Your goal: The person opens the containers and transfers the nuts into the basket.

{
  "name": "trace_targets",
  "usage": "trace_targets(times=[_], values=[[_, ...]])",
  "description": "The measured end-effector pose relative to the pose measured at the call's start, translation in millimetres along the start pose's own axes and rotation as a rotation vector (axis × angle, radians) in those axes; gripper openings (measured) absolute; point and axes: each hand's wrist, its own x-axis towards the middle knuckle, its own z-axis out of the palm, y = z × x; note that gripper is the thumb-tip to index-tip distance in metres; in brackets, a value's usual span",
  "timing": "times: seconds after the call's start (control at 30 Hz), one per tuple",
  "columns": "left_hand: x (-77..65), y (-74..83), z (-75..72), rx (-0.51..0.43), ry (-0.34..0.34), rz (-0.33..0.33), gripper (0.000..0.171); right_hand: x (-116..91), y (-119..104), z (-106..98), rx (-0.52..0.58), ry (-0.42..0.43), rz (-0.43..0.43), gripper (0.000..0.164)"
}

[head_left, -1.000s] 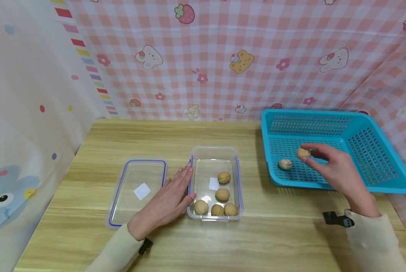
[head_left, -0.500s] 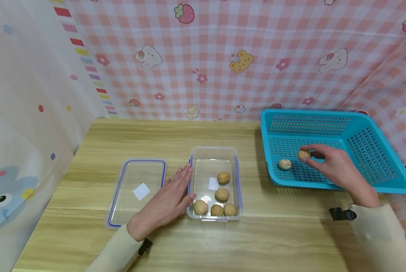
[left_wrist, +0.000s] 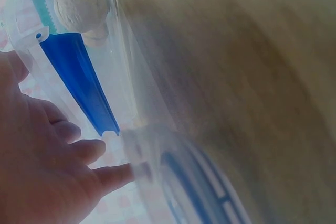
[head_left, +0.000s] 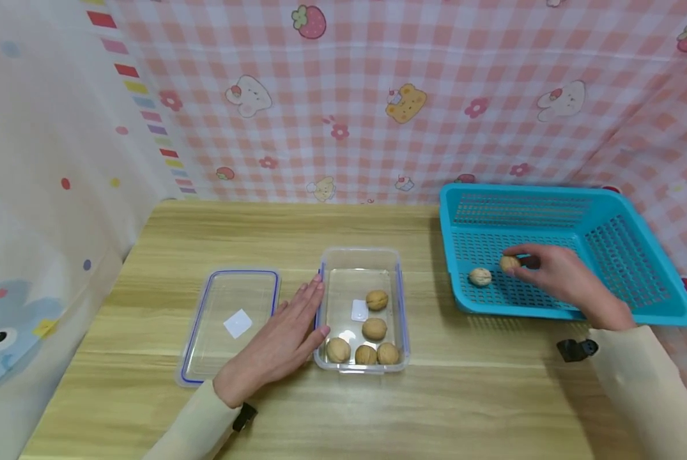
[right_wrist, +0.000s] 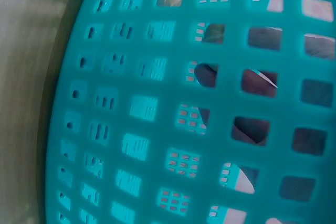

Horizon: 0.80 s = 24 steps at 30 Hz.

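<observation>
Right fingers point(head_left: 530, 248) pinch a walnut point(head_left: 509, 264) — between tips.

Wood-grain table point(head_left: 464, 409): blue-edged clear lid point(head_left: 245, 295) lies flat, left; open clear box point(head_left: 344, 284) near it, mid-table; turquoise basket point(head_left: 625, 255) stands right, toward back.

Seven walnuts point(head_left: 374, 329), one left hand point(head_left: 282, 342), one right hand point(head_left: 562, 271), one box point(head_left: 346, 287).
Five walnuts lie in the box, one lies in the single blue basket point(head_left: 527, 311), and one walnut is pinched by the right hand. Also counted: one lid point(head_left: 245, 294), two white squares point(head_left: 238, 324), two cream sleeves point(head_left: 202, 418), two black wrist pieces point(head_left: 576, 349), one wooden table point(head_left: 452, 409).
</observation>
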Motion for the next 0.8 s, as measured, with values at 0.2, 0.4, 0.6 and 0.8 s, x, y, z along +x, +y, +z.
trace_targets(times=[0.2, 0.4, 0.6, 0.8], values=[[-0.8, -0.7, -0.2, -0.006, 0.005, 0.005, 0.073, 8, 4, 4, 0.026, -0.029, -0.01, 0.039], [1.5, 0.1, 0.8, 0.002, 0.0, 0.016, 0.074, 10, 9, 5, 0.037, -0.056, -0.014, 0.039], [2.6, 1.8, -1.1, 0.0, -0.013, 0.012, 0.074, 11, 12, 6, 0.033, -0.096, 0.004, 0.039], [0.3, 0.5, -1.1, 0.006, -0.018, 0.0, 0.074, 17, 13, 11, 0.023, -0.14, -0.02, 0.039]])
